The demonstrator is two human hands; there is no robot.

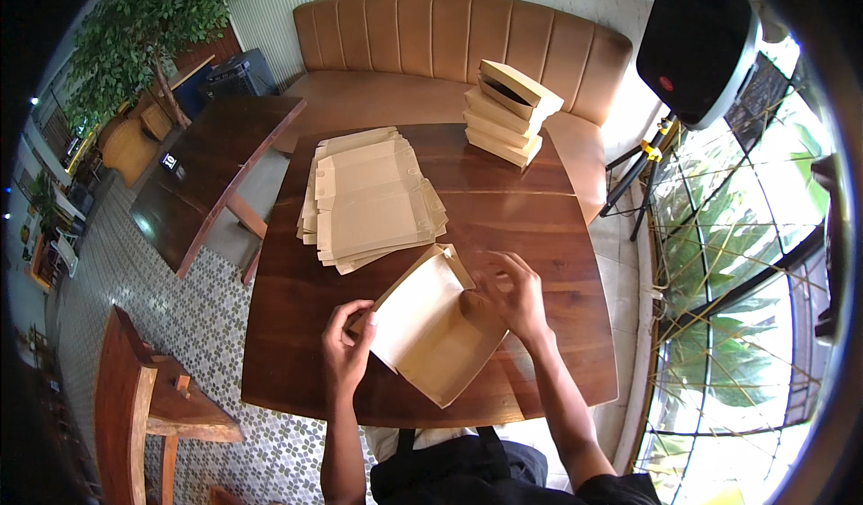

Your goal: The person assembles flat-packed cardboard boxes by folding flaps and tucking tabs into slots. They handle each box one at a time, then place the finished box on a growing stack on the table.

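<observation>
Open carton, at desk's six o'clock: judged light, bendable, easily creased; best gripped by walls. Nine-o'clock edge is pinched by left hand; right hand, fingers loosely parted, is held near two o'clock.

Two hands, one open box, one cardboard pile, one box stack

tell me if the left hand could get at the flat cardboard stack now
Probably yes: the flat cardboard stack lies just beyond the left hand on the table, and nothing seems to stand between them. The hand holds the open box by its edge, so it would likely need to let go first.
</observation>
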